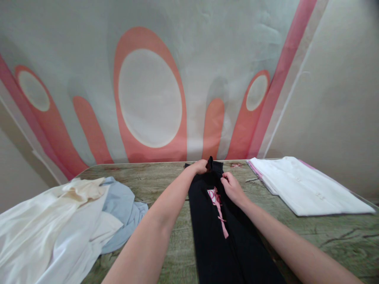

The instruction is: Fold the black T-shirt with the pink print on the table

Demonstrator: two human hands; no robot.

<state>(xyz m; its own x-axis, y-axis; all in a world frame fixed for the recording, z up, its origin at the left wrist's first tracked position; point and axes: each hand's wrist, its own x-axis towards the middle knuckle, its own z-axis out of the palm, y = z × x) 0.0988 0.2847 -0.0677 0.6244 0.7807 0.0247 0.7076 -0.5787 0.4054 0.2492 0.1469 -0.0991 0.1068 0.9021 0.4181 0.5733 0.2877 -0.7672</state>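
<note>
A black garment [227, 244] with pink lettering lies lengthwise on the wooden table [166, 185], running from the near edge to the far edge. My left hand [200, 166] is closed on the garment's far end, where a fold of black cloth sticks up. My right hand [232, 188] pinches the cloth just right of the pink print, fingers pressed together.
A heap of white and cream clothes [50, 225] with a light blue garment [122, 209] lies at the left. A folded white stack [304, 187] sits at the right. Behind the table hangs a wall cloth [151, 98] with pink and grey shapes.
</note>
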